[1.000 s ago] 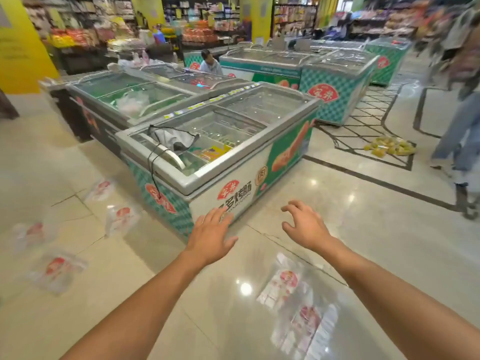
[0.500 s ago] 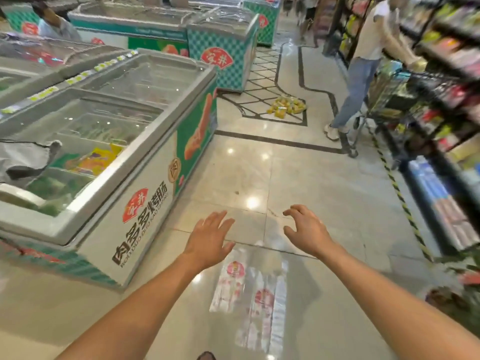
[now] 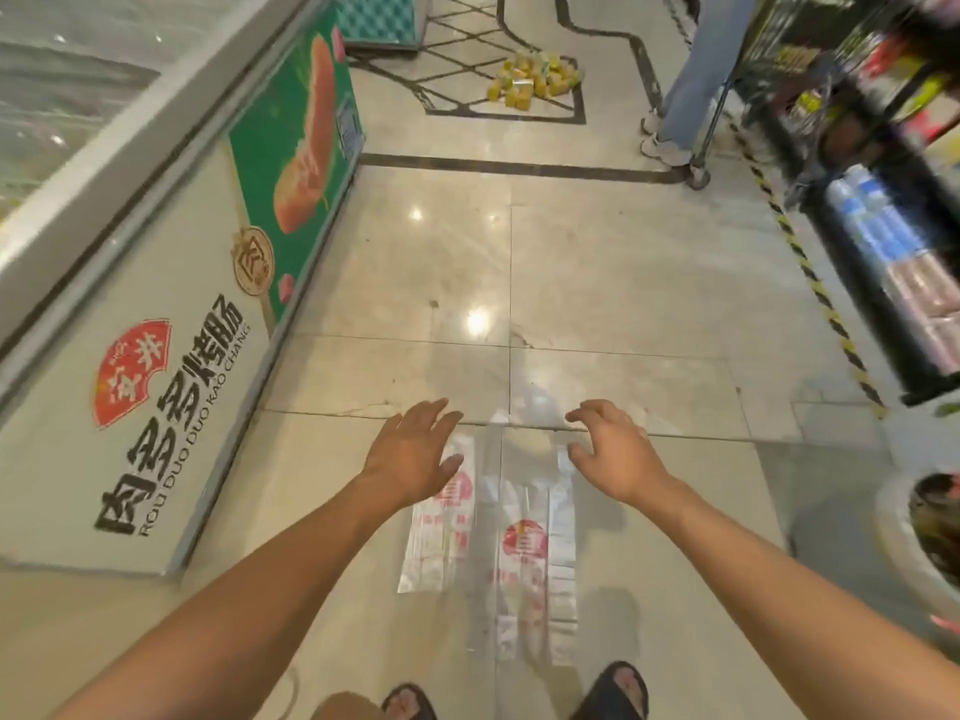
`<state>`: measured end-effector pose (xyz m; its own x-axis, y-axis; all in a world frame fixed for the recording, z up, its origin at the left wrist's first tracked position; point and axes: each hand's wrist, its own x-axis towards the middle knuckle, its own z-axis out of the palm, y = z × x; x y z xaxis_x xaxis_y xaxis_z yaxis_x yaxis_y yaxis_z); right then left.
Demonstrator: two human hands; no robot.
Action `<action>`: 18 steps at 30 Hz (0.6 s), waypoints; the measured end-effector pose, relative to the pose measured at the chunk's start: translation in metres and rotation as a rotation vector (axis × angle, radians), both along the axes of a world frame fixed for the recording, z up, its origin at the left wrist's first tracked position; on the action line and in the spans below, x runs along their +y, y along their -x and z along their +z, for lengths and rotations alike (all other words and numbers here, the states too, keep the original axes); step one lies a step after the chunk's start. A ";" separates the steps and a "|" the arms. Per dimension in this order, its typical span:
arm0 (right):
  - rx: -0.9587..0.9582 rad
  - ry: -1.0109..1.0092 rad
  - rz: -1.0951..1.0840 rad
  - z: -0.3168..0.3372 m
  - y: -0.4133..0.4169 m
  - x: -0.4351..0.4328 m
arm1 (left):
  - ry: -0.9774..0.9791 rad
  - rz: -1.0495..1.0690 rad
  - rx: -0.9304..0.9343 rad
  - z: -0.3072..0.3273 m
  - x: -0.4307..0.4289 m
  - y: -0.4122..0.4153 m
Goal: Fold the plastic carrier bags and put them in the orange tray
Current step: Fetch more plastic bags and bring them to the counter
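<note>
Far left: chest freezer (image 3: 156, 366), white/green side panel w/ red logo + sausage pic, glass lid on top. Using it as ref for everything else.

My left hand (image 3: 410, 459) is just off the freezer's near corner, out over the floor (image 3: 597, 262). Palm down, fingers straight and spread, nothing in it. In view it overlaps the top end of the first bag. Can't tell if it touches.

2 carrier bags (image 3: 498, 537) lie flat on the floor tiles off that same freezer corner, side by side, long axis pointing away from me. Clear plastic w/ red print. First bag (image 3: 436, 543) is the one nearer the freezer and looks shorter. Second bag (image 3: 530, 563) lies on the side away from the freezer. Their edges meet or overlap, can't separate them.

My right hand (image 3: 615, 454) is further from the freezer, by the second bag's top corner. Palm down, fingers loosely curved, thumb out, empty. Contact w/ bag: can't tell.

Near me, level w/ the freezer's near end: my feet in dark sandals (image 3: 618, 688), just short of the bags' near ends.

Past the freezer's far end: pile of yellow packs (image 3: 535, 77) on the floor. Further out from the freezer: another person's legs in jeans (image 3: 691, 85), next to a trolley wheel (image 3: 698, 176).

Across the aisle from the freezer: shelf unit (image 3: 883, 241) w/ bottled-water packs, blurred. Black/yellow tape (image 3: 815, 288) runs on the floor along its base. White-rimmed round thing (image 3: 930, 537) at the far edge, can't ID.
</note>
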<state>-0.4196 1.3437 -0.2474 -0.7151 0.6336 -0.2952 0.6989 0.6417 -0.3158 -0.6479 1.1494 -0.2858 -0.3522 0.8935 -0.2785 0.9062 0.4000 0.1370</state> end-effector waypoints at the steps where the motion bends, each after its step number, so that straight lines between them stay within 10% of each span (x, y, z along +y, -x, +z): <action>1: -0.015 0.011 -0.001 -0.032 -0.004 0.003 | 0.013 -0.001 -0.011 -0.031 0.004 -0.002; 18: -0.409 0.324 0.079 -0.549 -0.043 -0.052 | 0.343 0.023 -0.202 -0.510 0.027 -0.032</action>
